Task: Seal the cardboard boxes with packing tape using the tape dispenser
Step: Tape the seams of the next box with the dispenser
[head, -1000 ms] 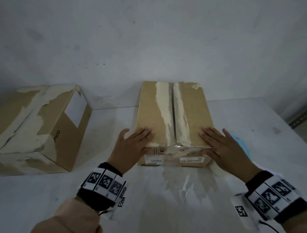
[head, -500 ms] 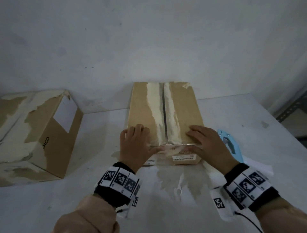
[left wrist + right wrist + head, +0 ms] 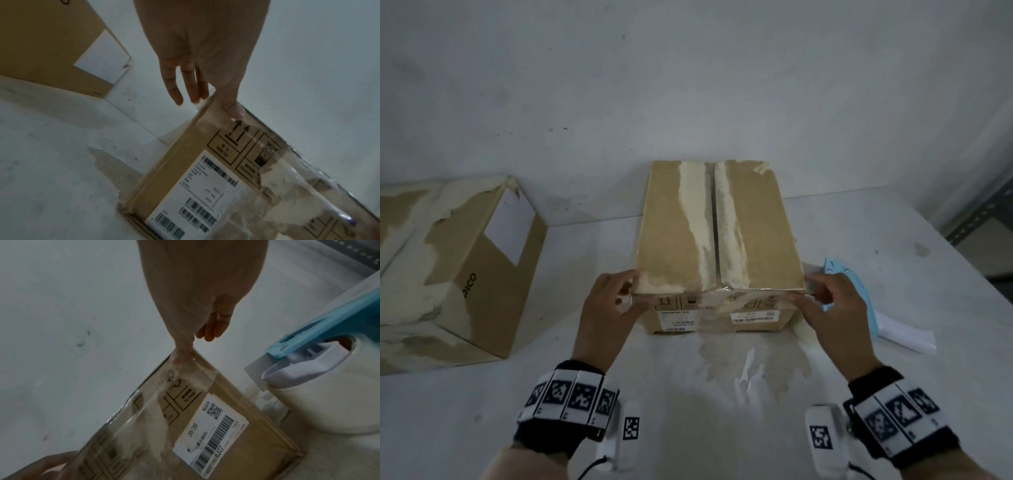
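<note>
Brown cardboard box [image 3: 674, 240]: top seam torn pale, clear glossy tape band [image 3: 719, 297] over near top edge. Left hand [image 3: 602, 311], right hand [image 3: 835, 308]: thumbs press the band's ends, fingers near-straight beside the corners.

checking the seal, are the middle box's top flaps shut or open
Shut: on the box both top flaps lie flat, meeting at the middle seam.
</note>
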### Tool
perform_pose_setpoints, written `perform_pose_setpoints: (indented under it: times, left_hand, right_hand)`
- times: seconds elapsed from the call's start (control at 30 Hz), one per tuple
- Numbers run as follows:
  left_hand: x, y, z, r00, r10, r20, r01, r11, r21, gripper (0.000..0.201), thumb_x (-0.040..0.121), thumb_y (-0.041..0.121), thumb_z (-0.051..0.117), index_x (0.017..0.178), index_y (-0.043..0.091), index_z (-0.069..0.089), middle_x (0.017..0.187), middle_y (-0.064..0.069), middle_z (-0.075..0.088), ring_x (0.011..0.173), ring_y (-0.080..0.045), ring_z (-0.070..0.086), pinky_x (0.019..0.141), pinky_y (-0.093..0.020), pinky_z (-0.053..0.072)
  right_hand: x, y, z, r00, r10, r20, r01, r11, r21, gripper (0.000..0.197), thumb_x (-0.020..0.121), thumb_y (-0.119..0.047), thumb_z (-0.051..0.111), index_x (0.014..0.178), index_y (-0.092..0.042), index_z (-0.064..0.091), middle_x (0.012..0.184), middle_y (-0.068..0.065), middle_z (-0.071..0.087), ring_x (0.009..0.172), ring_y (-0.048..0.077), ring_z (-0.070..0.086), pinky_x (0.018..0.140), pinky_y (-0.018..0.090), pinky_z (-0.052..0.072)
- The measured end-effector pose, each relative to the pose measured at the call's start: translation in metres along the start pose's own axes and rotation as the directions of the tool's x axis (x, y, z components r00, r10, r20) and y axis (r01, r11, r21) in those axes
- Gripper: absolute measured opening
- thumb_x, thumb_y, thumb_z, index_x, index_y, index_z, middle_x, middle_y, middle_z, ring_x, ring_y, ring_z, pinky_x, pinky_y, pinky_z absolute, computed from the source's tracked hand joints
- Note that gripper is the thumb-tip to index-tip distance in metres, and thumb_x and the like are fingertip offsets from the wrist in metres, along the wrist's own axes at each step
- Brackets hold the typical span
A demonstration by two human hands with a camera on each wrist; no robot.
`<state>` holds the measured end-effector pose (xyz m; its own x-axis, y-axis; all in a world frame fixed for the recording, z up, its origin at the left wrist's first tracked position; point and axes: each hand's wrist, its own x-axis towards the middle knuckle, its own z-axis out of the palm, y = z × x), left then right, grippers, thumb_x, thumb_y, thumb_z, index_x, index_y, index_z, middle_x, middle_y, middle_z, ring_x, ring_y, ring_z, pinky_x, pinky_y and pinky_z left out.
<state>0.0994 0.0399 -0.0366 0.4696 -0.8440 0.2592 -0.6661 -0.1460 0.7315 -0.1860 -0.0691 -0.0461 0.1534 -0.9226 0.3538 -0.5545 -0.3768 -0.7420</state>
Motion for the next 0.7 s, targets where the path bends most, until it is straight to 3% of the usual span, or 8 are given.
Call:
perform_pose_setpoints:
  times: [0.1,0.2,0.3,0.37,0.43,0.53,0.6,0.7]
  left_hand:
    - [-0.004,-0.002,-0.001,1.0,-0.008,0.013,0.009,0.999,-0.046,0.04,0.078,0.015,0.069,0.116,0.009,0.061,0.082,0.014,0.05,0.074,-0.005,0.054,0.068,-0.007,0.047]
    - [-0.004,-0.007,-0.008,0.997,0.054,0.057,-0.051,0.998,-0.043,0.039,0.081,0.007,0.066,0.12,0.008,0.06,0.081,0.015,0.054,0.075,0.003,0.057,0.069,0.001,0.043]
    - [0.001,-0.013,-0.012,0.992,0.085,0.092,-0.082,0.996,-0.039,0.041,0.079,-0.001,0.065,0.12,0.007,0.06,0.08,0.017,0.057,0.076,0.017,0.056,0.072,0.004,0.041]
    - [0.003,-0.012,-0.014,0.99,0.11,0.094,-0.107,0.994,-0.033,0.041,0.078,-0.002,0.066,0.118,0.007,0.061,0.078,0.016,0.059,0.075,0.015,0.057,0.072,0.004,0.041]
    - [0.005,-0.011,-0.015,0.986,0.134,0.096,-0.135,0.991,0.005,0.039,0.078,0.002,0.067,0.117,0.008,0.063,0.079,0.011,0.061,0.075,0.006,0.059,0.072,-0.001,0.042]
    - [0.01,-0.012,-0.019,0.981,0.157,0.112,-0.169,0.98,0.102,0.036,0.079,0.008,0.068,0.114,0.011,0.064,0.086,0.002,0.066,0.08,-0.007,0.059,0.075,-0.022,0.046]
    - [0.018,-0.015,-0.025,0.937,0.306,0.167,-0.335,0.924,0.185,0.033,0.075,0.012,0.071,0.107,0.009,0.067,0.09,-0.006,0.069,0.079,-0.007,0.059,0.068,-0.03,0.054]
    - [0.039,-0.016,-0.036,0.765,0.523,0.376,-0.631,0.725,0.276,0.025,0.062,0.015,0.081,0.083,0.009,0.068,0.108,-0.01,0.069,0.078,-0.014,0.067,0.056,-0.033,0.059]
  right_hand:
    - [-0.005,0.005,0.005,0.999,-0.022,-0.025,0.023,0.999,0.034,0.028,0.074,-0.011,0.074,0.097,-0.001,0.062,0.078,0.005,0.055,0.068,0.003,0.049,0.066,0.001,0.039]
    - [-0.002,0.006,0.0,0.991,-0.135,0.005,0.135,0.991,-0.009,0.022,0.074,0.0,0.073,0.092,0.003,0.062,0.078,0.004,0.056,0.062,0.003,0.046,0.07,-0.004,0.036]
    - [0.009,0.011,-0.011,0.966,-0.247,0.078,0.252,0.965,-0.074,0.023,0.074,-0.014,0.07,0.088,0.004,0.064,0.079,0.014,0.065,0.071,0.004,0.049,0.073,-0.005,0.032]
    - [0.018,0.016,-0.017,0.942,-0.312,0.125,0.325,0.941,-0.096,0.035,0.073,-0.03,0.061,0.084,0.003,0.066,0.077,0.013,0.067,0.075,0.009,0.051,0.072,-0.002,0.032]
    - [0.025,0.02,-0.02,0.916,-0.365,0.164,0.385,0.916,-0.109,0.032,0.073,-0.032,0.053,0.082,-0.004,0.065,0.074,0.012,0.068,0.074,0.012,0.051,0.072,-0.004,0.03]
    - [0.036,0.024,-0.023,0.852,-0.467,0.237,0.502,0.857,-0.117,0.015,0.077,-0.026,0.055,0.088,-0.016,0.055,0.082,0.009,0.067,0.071,0.015,0.055,0.069,0.003,0.033]
    - [0.04,0.022,-0.024,0.819,-0.494,0.292,0.547,0.826,-0.138,0.026,0.074,-0.016,0.061,0.099,-0.016,0.053,0.105,0.002,0.059,0.078,0.016,0.058,0.07,0.006,0.037]
    - [0.042,0.018,-0.023,0.729,-0.575,0.371,0.672,0.703,-0.232,0.044,0.063,0.001,0.074,0.105,-0.007,0.064,0.117,0.01,0.063,0.078,0.023,0.068,0.059,0.023,0.055]
